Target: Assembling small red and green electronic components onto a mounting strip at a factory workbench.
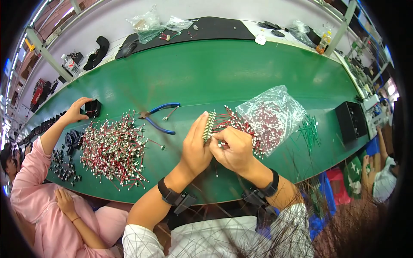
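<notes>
My left hand (198, 148) holds a narrow strip of small green-and-gold circuit boards (209, 125) upright along its fingers. Thin red wires reach from the strip's right side toward a heap of red wires with white connectors (259, 148). Close against the strip's lower end, my right hand (234, 148) is closed in a pinch. Whatever sits between its fingertips is too small and covered to make out. Part of the heap lies under a clear plastic bag (275, 114), just right of my right hand.
Left of my hands are blue-handled cutters (160, 117) and a large pile of wired connectors (114, 152). A co-worker in pink touches a black box (93, 108). Green wires (309, 132) and another black box (350, 121) lie to the right on the green table (206, 66).
</notes>
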`<move>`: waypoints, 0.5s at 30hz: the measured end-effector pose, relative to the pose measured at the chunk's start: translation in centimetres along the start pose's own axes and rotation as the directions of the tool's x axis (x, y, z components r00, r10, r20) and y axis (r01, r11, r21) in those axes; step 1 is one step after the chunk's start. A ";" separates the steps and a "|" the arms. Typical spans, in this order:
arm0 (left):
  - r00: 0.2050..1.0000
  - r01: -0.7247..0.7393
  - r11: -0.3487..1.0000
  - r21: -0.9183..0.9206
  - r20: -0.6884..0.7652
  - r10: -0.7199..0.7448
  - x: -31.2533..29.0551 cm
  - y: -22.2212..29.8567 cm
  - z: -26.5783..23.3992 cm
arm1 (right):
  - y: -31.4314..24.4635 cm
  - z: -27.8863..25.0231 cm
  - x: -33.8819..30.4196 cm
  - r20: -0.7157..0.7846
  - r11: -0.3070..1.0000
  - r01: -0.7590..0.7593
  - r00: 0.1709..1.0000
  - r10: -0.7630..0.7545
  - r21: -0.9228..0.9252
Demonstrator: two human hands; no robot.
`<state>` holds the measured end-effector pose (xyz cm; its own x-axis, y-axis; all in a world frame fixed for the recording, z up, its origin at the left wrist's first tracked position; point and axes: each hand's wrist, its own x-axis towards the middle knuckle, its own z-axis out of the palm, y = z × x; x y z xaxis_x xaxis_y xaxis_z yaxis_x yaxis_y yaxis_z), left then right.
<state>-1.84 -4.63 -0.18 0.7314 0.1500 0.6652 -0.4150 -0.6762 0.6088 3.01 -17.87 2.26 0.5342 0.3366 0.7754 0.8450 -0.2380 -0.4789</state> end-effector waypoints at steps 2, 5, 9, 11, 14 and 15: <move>1.000 0.008 1.000 -0.009 0.000 -0.008 0.0 0.0 0.0 | 0.0 0.0 -0.1 0.008 1.000 -0.013 1.000 0.013 -0.005; 1.000 -0.007 1.000 -0.021 0.003 0.007 0.1 0.0 -0.1 | 0.1 0.1 0.0 0.003 1.000 0.000 1.000 0.000 -0.004; 1.000 -0.006 1.000 -0.008 0.003 0.006 0.1 0.0 -0.1 | 0.1 0.0 -0.1 0.023 1.000 -0.011 1.000 0.011 -0.017; 1.000 -0.006 1.000 -0.008 0.002 0.006 0.1 0.0 -0.1 | 0.1 0.0 0.0 0.016 1.000 -0.001 1.000 0.002 -0.012; 0.998 0.012 1.000 -0.018 0.061 -0.011 0.0 0.0 -0.3 | 0.1 0.0 -0.1 0.017 1.000 -0.005 1.000 0.005 -0.001; 0.998 0.013 1.000 -0.019 0.065 -0.012 0.0 0.1 -0.4 | 0.1 0.1 -0.1 0.017 1.000 -0.006 1.000 0.006 0.000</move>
<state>-2.05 -4.41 0.05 0.7702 0.1107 0.6281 -0.4153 -0.6603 0.6257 2.99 -17.87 2.10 0.5392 0.3506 0.7657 0.8420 -0.2399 -0.4831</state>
